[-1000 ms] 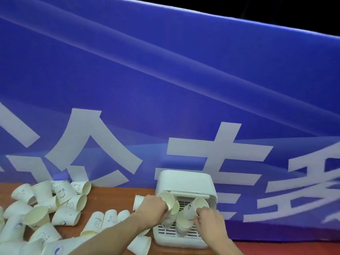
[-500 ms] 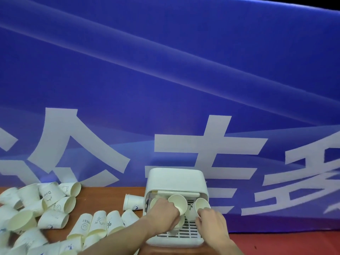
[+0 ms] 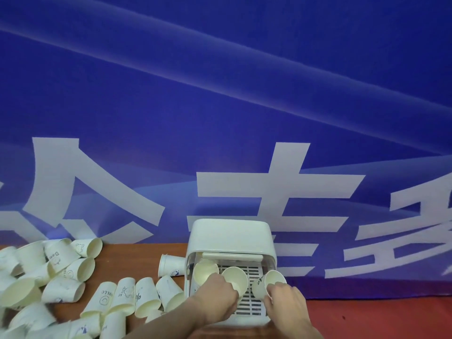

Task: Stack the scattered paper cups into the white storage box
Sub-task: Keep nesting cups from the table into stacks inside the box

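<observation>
The white storage box (image 3: 231, 237) stands on the wooden table, its slatted floor facing me. My left hand (image 3: 217, 296) reaches into it and grips a paper cup (image 3: 236, 278) at the middle; another cup (image 3: 204, 272) leans at the box's left wall just beside that hand. My right hand (image 3: 286, 303) holds a third cup (image 3: 267, 282) at the box's right side. Several scattered paper cups (image 3: 61, 285) lie on their sides to the left of the box.
One cup (image 3: 170, 265) lies against the box's left outer wall. A blue banner (image 3: 220, 106) with large white characters hangs right behind the table. A red surface (image 3: 379, 316) lies to the right of the box.
The tall stacks seen a second ago have gone down into the box. Both hands have pushed deeper in, and my view has shifted right and closer.
</observation>
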Demonstrator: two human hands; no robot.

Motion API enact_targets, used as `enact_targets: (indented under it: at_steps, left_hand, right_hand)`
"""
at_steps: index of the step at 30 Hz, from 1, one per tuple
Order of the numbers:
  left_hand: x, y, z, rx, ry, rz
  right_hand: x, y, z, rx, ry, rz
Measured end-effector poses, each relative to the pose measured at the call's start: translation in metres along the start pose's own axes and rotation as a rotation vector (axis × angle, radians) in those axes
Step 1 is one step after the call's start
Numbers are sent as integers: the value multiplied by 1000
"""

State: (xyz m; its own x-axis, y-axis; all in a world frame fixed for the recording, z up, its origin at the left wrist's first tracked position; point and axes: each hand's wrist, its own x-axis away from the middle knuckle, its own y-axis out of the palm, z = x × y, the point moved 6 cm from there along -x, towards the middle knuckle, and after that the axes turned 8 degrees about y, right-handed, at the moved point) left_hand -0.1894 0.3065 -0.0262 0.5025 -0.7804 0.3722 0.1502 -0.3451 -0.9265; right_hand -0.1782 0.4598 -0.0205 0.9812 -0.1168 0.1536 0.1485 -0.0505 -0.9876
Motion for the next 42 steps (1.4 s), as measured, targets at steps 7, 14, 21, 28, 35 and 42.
enact_targets:
  at_steps: [7,14,21,28,35,42]
  left_hand:
    - [-14,4,-5,37,-38,11]
    - [-22,17,-13,101,-92,3]
    - [-17,14,-19,129,-119,77]
    - [13,6,-27,120,-183,151]
    - [49,6,-40,82,-241,173]
    - [67,20,-52,101,-279,169]
  right_hand:
    - [-12,19,2,-3,-14,29]
    - [-13,23,2,3,-7,-6]
    - [-4,11,-4,-34,-12,13]
    - [14,-22,-26,-70,-85,135]
    - [23,-41,-47,-38,-157,206]
    - [19,-25,-67,40,-228,162]
